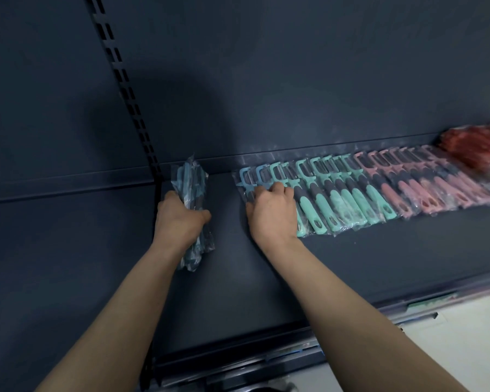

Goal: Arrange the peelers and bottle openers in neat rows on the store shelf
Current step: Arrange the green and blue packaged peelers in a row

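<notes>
- While the row is still short at its left end, the step in hand appears to be adding one more blue peeler (248, 183) and squaring it against its neighbours.
- Shelf (351, 258): dark, flat, with a bare stretch between the two hands and along the front.
- Row, left to right: blue peelers, teal peelers (348, 199), pink peelers (425, 190), each bagged and overlapping the next, handles toward the front; a blurred red pile (481, 145) lies at the far right, type not clear.
- Right hand (272, 213): fingers spread flat, pressing on the leftmost peelers of the row, gripping nothing.
- Left hand (180, 217): clamped round a bundle (193, 199) of bagged blue peelers, held on end near the shelf upright (130, 103).
- Handling advice: hold the row down with the right hand so the slippery bags do not slide; feed one piece at a time from the bundle; match the overlap and slant of the teal ones; keep handle ends on one line.
- Risk: pushing sideways may fan the whole row.
- Bottle openers: none identifiable.
</notes>
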The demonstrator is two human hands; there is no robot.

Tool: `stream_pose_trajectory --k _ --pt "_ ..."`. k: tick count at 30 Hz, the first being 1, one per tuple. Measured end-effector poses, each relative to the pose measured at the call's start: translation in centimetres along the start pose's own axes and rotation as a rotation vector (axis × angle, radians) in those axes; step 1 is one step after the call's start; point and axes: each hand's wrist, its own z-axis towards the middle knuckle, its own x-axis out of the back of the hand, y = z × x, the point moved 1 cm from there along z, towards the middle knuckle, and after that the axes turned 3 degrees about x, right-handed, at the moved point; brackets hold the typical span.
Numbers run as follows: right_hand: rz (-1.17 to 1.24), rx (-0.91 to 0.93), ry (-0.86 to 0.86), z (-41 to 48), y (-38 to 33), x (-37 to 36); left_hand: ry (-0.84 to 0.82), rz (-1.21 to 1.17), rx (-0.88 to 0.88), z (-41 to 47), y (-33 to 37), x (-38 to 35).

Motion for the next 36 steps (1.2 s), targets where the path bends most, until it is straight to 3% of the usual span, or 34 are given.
stream_pose_trajectory --k 22,25,29,36 --pt "0.081 0.043 0.071 -0.1 1.1 -0.1 -0.057 -0.052 -0.027 0.0 0.8 -1.5" --pt "0.339 0.124 0.069 -0.4 0.0 0.4 -0.144 -0.255 0.043 -0.4 1.1 -1.2" --pt "0.767 0.04 -0.091 -0.6 -1.9 0.5 -0.266 -0.568 0.151 -0.8 1.2 -0.7" --pt "0.948 -0.122 -0.203 -0.6 -3.8 -0.1 -0.274 -0.69 0.169 -0.9 0.9 0.2"
